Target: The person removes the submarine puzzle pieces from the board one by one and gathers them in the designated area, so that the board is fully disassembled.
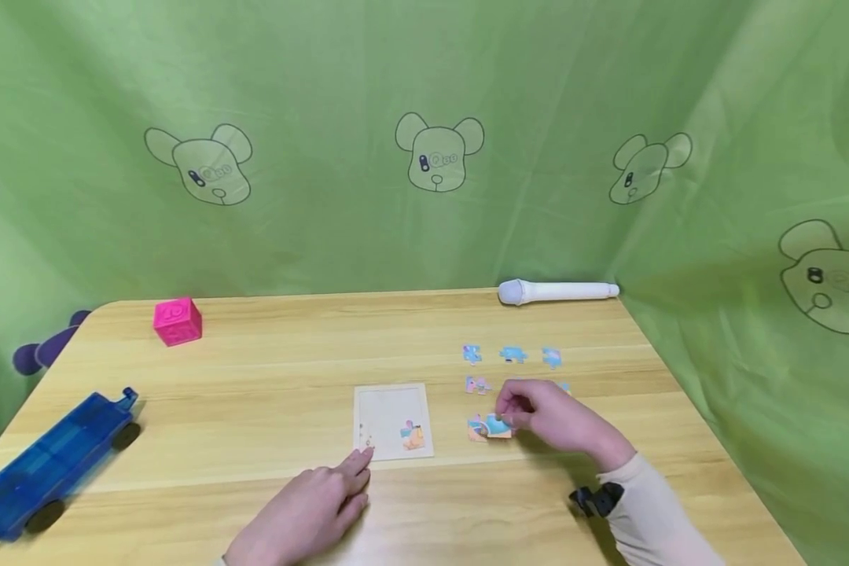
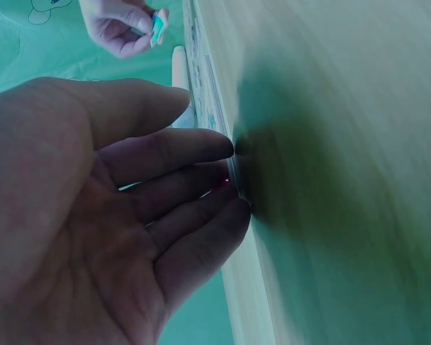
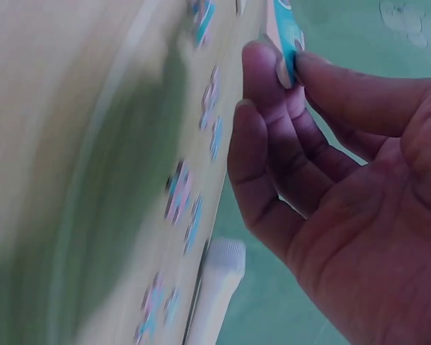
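My right hand point(image 1: 559, 417) pinches a blue, white and orange jigsaw piece point(image 1: 496, 427) between thumb and fingertips. In the right wrist view that piece point(image 3: 287, 43) is raised off the table. It overlaps another piece point(image 1: 475, 429) in the head view. Left of it lies a pale puzzle board point(image 1: 382, 409), with an orange and blue piece point(image 1: 413, 436) in its lower right corner. The fingertips of my left hand point(image 1: 307, 503) rest on the board's lower left corner, and that hand grips nothing.
Several loose jigsaw pieces point(image 1: 512, 354) lie in rows right of the board, some hidden by my right hand. A white toy microphone point(image 1: 559, 292) lies along the back edge. On the left are a pink block point(image 1: 178, 321) and a blue wheeled toy wagon point(image 1: 53, 464).
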Action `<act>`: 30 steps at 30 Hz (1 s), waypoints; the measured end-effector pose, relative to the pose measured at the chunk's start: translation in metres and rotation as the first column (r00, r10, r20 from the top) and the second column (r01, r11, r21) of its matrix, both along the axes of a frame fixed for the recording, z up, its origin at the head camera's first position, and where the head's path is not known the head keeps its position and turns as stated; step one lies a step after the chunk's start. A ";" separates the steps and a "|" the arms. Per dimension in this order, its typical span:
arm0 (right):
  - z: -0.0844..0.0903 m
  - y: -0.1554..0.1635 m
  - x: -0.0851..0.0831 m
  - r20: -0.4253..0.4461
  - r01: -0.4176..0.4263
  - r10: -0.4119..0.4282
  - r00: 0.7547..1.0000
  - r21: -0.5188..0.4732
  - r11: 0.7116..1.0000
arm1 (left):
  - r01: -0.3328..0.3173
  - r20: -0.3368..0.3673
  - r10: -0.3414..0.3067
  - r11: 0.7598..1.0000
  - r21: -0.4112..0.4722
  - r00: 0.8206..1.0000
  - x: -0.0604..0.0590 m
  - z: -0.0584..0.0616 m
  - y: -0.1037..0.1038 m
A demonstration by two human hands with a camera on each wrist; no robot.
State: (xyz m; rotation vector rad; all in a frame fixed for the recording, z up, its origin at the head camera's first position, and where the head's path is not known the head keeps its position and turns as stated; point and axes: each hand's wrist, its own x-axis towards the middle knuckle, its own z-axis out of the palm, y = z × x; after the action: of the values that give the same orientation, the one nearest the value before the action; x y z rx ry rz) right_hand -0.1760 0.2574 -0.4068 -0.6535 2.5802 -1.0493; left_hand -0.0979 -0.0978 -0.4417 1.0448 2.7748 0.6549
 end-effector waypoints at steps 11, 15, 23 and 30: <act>-0.011 0.033 -0.001 0.013 0.039 -0.039 0.999 0.045 0.998 | 0.001 0.019 -0.001 1.000 0.004 1.000 0.001 -0.001 -0.003; -0.015 0.035 -0.003 0.017 0.046 -0.048 0.999 0.071 0.996 | 0.005 0.005 -0.005 1.000 -0.006 1.000 0.001 -0.001 -0.003; -0.019 0.037 -0.004 0.004 0.058 -0.059 0.998 0.129 0.990 | 0.012 -0.004 -0.012 1.000 -0.010 1.000 0.000 -0.002 -0.001; -0.022 0.040 -0.006 0.007 0.065 -0.066 0.998 0.126 0.990 | 0.005 -0.003 -0.005 1.000 -0.027 1.000 0.000 0.000 0.000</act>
State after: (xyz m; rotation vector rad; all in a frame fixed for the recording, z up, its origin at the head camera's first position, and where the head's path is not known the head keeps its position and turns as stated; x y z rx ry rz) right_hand -0.1819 0.2975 -0.4291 -0.5339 2.6489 -0.8978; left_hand -0.0979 -0.0979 -0.4419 1.0487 2.7748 0.6146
